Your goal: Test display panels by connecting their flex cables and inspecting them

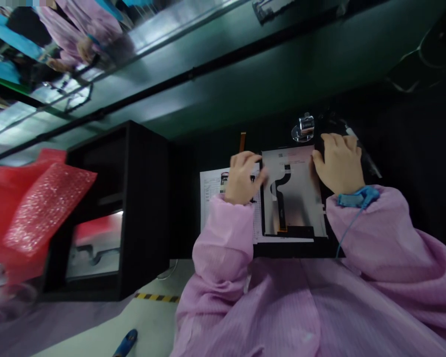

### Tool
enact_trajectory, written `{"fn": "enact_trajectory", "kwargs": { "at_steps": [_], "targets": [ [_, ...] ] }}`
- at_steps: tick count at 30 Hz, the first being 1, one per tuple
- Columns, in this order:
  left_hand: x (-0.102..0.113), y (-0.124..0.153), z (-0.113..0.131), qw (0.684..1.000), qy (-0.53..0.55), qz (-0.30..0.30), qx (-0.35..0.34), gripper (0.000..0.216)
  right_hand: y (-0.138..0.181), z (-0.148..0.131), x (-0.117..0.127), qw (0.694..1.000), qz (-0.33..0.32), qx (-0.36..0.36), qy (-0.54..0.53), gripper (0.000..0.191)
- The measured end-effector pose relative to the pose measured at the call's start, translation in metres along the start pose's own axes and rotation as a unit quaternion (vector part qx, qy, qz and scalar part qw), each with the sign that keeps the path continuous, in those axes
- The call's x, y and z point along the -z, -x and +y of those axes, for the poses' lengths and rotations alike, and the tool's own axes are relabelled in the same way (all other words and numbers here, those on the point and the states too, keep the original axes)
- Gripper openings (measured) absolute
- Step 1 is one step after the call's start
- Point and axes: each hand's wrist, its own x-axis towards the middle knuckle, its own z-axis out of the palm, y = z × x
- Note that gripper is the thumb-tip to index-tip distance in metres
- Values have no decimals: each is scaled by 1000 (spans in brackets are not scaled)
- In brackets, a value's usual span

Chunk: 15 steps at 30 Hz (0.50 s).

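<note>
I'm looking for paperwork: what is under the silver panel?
Printed paper shows past the left and lower edges of the silver panel, apparently running under it. The left hand hides some paper; what the panel covers cannot be seen.

One head view is held, taken from above the wearer's pink smock (282, 302), faced forward and down, by which the black desk (186, 208), left hand (242, 179) and right hand (340, 163) are framed near, a co-worker's pink clothing (100, 22) farther off, upper left.

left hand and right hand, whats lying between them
In the head view, a silver panel with a black strip on it lies between the left hand and right hand.
</note>
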Motion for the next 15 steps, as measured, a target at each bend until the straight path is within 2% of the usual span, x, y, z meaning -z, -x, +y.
{"fn": "enact_trajectory", "kwargs": {
  "at_steps": [2,4,8,15],
  "targets": [
    [-7,3,15,993,18,-82,-81,33,-4,6,-4,1000,-6,19,-1,36],
    [-12,6,28,985,15,-122,-118,42,-7,11,-7,999,1,46,-2,34],
    [-15,11,39,984,-27,-135,-110,48,-12,14,-10,997,28,75,-20,32],
    [-20,17,43,989,-69,-112,-68,54,-25,14,-15,998,2,37,-55,35]
  ]
}}
